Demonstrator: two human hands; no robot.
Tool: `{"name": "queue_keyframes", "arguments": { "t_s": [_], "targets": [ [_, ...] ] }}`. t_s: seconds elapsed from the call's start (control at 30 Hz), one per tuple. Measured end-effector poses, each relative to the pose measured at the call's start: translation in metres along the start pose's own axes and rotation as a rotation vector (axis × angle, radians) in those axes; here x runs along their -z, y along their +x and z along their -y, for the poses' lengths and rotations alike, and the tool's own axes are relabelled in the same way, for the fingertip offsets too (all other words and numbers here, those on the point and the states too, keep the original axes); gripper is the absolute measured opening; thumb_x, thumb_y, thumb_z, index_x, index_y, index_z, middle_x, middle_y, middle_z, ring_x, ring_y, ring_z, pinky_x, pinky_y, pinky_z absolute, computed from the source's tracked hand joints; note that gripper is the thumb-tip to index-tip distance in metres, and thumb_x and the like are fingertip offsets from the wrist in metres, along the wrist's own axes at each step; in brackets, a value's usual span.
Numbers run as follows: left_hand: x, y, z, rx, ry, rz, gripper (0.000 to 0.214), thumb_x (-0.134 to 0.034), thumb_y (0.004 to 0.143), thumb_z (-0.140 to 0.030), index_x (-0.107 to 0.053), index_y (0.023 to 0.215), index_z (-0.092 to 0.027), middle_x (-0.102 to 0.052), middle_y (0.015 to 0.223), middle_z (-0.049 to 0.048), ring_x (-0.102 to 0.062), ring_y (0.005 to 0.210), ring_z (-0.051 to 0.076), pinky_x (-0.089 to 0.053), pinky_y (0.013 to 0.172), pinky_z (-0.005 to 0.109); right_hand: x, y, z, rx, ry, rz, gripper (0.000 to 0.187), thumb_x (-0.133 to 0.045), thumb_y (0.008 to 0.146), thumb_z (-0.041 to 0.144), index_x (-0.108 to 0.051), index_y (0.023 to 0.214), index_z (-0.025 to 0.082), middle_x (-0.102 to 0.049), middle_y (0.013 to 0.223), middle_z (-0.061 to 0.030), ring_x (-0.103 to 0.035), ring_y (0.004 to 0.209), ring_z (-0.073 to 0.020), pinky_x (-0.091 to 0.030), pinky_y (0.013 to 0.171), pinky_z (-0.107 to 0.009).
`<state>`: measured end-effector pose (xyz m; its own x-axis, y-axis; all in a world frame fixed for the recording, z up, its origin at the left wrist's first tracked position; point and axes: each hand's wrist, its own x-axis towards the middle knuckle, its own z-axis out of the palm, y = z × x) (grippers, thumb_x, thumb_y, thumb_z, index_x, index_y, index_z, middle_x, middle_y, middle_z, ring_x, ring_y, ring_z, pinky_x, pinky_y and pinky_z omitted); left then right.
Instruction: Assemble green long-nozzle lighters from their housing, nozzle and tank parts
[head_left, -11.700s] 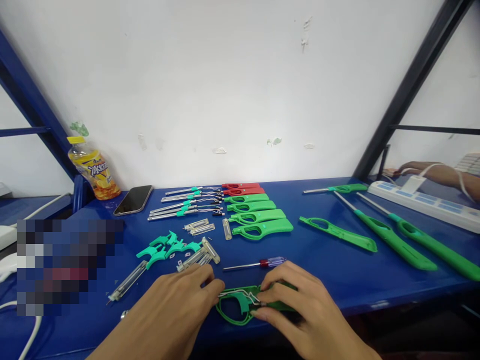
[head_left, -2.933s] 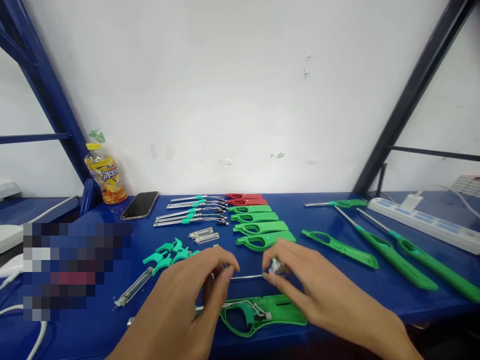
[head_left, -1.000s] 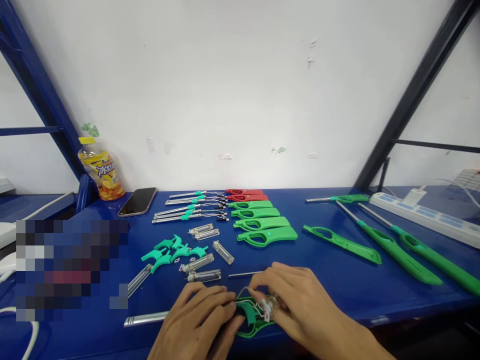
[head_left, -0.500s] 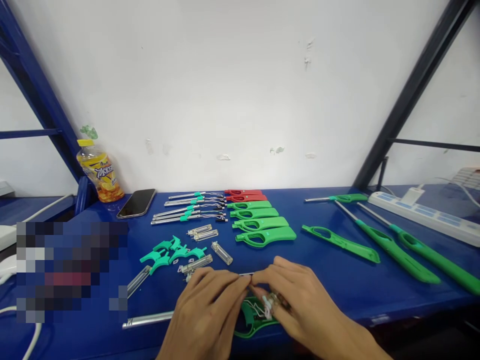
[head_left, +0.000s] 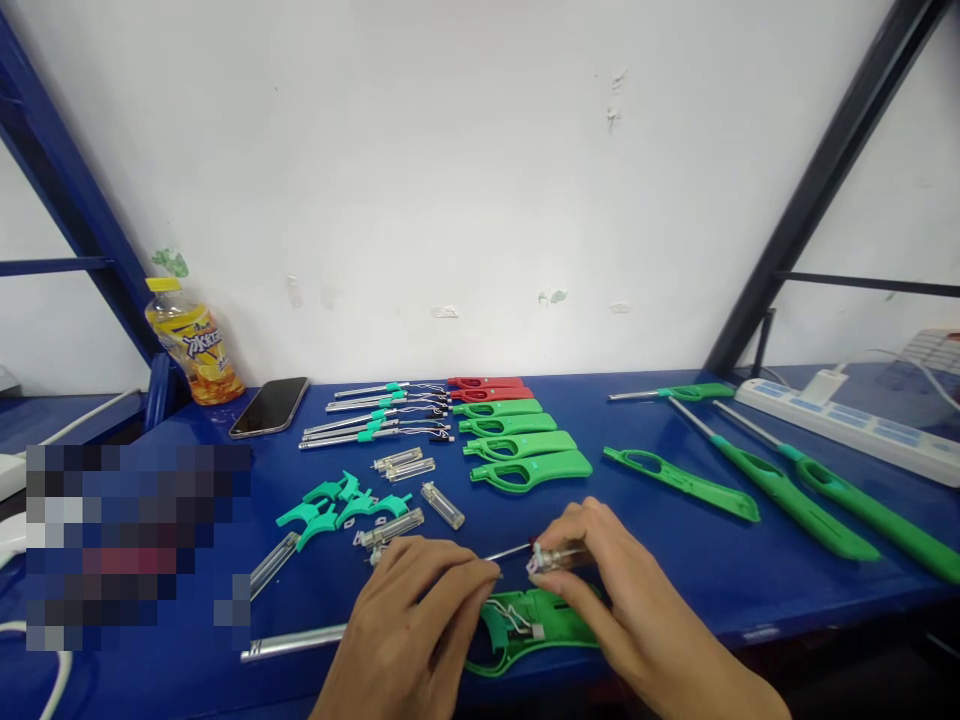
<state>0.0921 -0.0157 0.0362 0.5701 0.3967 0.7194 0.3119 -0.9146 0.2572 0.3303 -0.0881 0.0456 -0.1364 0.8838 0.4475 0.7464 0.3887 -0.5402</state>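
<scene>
Right hand [head_left: 621, 572] has drawn away from left hand [head_left: 420, 620], grip pinched around a clear cartridge [head_left: 557, 558]; whether left grip holds anything, one cannot tell.

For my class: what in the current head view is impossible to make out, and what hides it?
All in the head view:
Left hand: whether it holds anything; its own back hides this.
Metal tube: right end, behind the left hand.
Clear cartridge: right end, behind the right hand.
Screwdriver: most of its handle, behind the right hand.
Power strip: right end, cut off by the right edge.
Whatever the pixelated patch covers.
</scene>
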Motion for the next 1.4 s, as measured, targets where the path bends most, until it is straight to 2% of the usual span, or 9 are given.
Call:
{"name": "queue_keyframes", "arguments": {
  "t_s": [0.13,0.37,0.53,0.67,0.83,0.97,1.07,1.4],
  "targets": [
    [0.001,-0.001,0.000,0.020,-0.040,0.016,0.025,-0.060,0.106,-0.006,-0.066,0.123,-0.024,-0.075,0.108,0.0006,-0.072,0.100,0.016,-0.057,0.092,0.030,-0.009,0.000,0.003,0.074,-0.012,-0.064,0.009,-0.055,0.114,0.036,-0.060,0.113,0.028,-0.070,0.096,0.0000,-0.065,0.087,-0.0213,-0.053,0.078,-0.035],
    [0.002,-0.001,-0.003,0.026,-0.052,0.009,0.024,-0.059,0.108,-0.008,-0.067,0.123,-0.024,-0.075,0.108,0.0019,-0.072,0.100,0.017,-0.059,0.089,0.030,-0.013,0.002,0.008,0.124,-0.060,-0.037,0.027,-0.048,0.116,0.043,-0.063,0.104,0.024,-0.073,0.089,-0.0019,-0.065,0.083,-0.0226,-0.052,0.074,-0.036],
    [-0.001,0.001,-0.003,-0.010,-0.046,-0.005,0.022,-0.056,0.108,-0.007,-0.068,0.119,-0.022,-0.075,0.103,0.0031,-0.072,0.094,0.018,-0.059,0.085,0.031,-0.013,0.001,0.008,0.127,-0.064,-0.012,0.023,-0.051,0.115,0.039,-0.064,0.104,0.024,-0.073,0.090,-0.0020,-0.064,0.084,-0.0227,-0.051,0.076,-0.036],
    [0.000,-0.002,-0.001,-0.005,-0.030,0.051,0.025,-0.056,0.107,-0.005,-0.068,0.122,-0.022,-0.074,0.106,0.0044,-0.070,0.099,0.019,-0.058,0.089,0.033,-0.013,0.000,0.008,0.147,-0.068,-0.020,0.018,-0.057,0.113,0.036,-0.065,0.102,0.024,-0.071,0.087,-0.0018,-0.061,0.081,-0.0217,-0.048,0.072,-0.034],
    [0.002,-0.007,0.000,-0.053,-0.056,0.080,0.028,-0.055,0.107,-0.002,-0.066,0.125,-0.019,-0.073,0.109,0.0057,-0.069,0.102,0.019,-0.057,0.094,0.032,-0.014,-0.001,0.006,0.182,-0.077,-0.054,0.026,-0.055,0.114,0.042,-0.064,0.100,0.022,-0.068,0.082,-0.0009,-0.057,0.077,-0.0204,-0.045,0.070,-0.034],
    [0.001,-0.005,0.000,-0.046,-0.050,0.095,0.027,-0.053,0.106,-0.001,-0.068,0.121,-0.019,-0.073,0.107,0.0047,-0.069,0.100,0.018,-0.057,0.093,0.031,-0.016,-0.001,0.004,0.222,-0.104,-0.064,0.023,-0.056,0.114,0.039,-0.064,0.103,0.021,-0.066,0.082,0.0000,-0.054,0.077,-0.0194,-0.043,0.072,-0.034],
    [0.001,-0.003,0.000,-0.043,-0.037,0.098,0.026,-0.052,0.107,-0.002,-0.068,0.118,-0.020,-0.074,0.105,0.0035,-0.070,0.098,0.018,-0.057,0.092,0.031,-0.016,-0.002,0.004,0.220,-0.112,-0.057,0.024,-0.057,0.113,0.037,-0.063,0.098,0.021,-0.064,0.079,0.0007,-0.052,0.075,-0.0186,-0.042,0.071,-0.033],
    [0.000,0.000,-0.002,-0.040,-0.055,0.113,0.028,-0.050,0.107,-0.001,-0.068,0.115,-0.020,-0.074,0.103,0.0031,-0.068,0.095,0.018,-0.056,0.090,0.032,-0.016,-0.003,0.004,0.197,-0.078,-0.057,0.030,-0.057,0.113,0.044,-0.064,0.095,0.021,-0.066,0.078,0.0010,-0.055,0.075,-0.0182,-0.043,0.071,-0.032]
  ]
}}
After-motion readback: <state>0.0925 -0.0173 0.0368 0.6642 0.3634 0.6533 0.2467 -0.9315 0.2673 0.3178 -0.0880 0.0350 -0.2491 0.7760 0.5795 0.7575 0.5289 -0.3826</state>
